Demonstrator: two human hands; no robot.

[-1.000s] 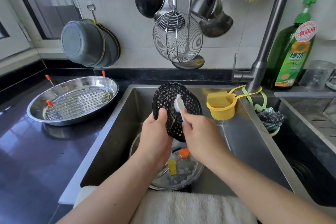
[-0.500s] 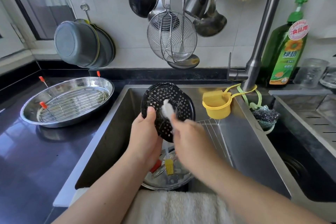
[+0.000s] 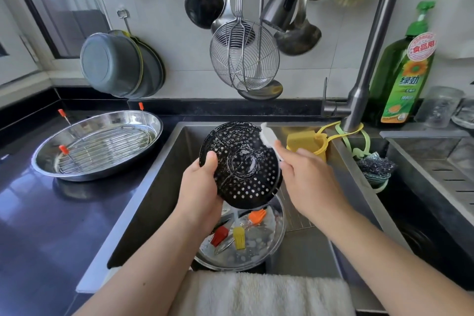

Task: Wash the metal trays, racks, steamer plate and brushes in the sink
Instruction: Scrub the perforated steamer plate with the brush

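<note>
The left hand (image 3: 202, 187) holds a black steamer plate (image 3: 243, 167) over the sink (image 3: 159, 187), tilted up on edge so its holed face is turned toward the camera. The thumb lies across the plate's left rim and the fingers are curled behind it, out of sight. White suds streak the plate's face and its raised middle ring.

The right hand (image 3: 307, 182) grips the handle of a white brush (image 3: 268, 136); its fingers are curled round the handle, and the brush head touches the plate's upper right rim.

Below the plate, at the near end of the sink, lies a round metal tray (image 3: 272, 246), wet, with three small brushes in it: a red brush (image 3: 220, 236), a yellow brush (image 3: 239, 237) and an orange brush (image 3: 257, 216). A wire rack (image 3: 297, 215) lies on the sink floor just right of that tray.

On the dark bench (image 3: 46, 218) to the left sits an oval metal tray (image 3: 48, 161) holding another wire rack (image 3: 102, 149) with orange-tipped handles.

A yellow cup (image 3: 310, 145) hangs from the tap (image 3: 369, 59) at the sink's far right corner. A green soap bottle (image 3: 402, 77) stands beyond it against the wall. A white towel (image 3: 256, 295) is draped over the sink's near edge.
</note>
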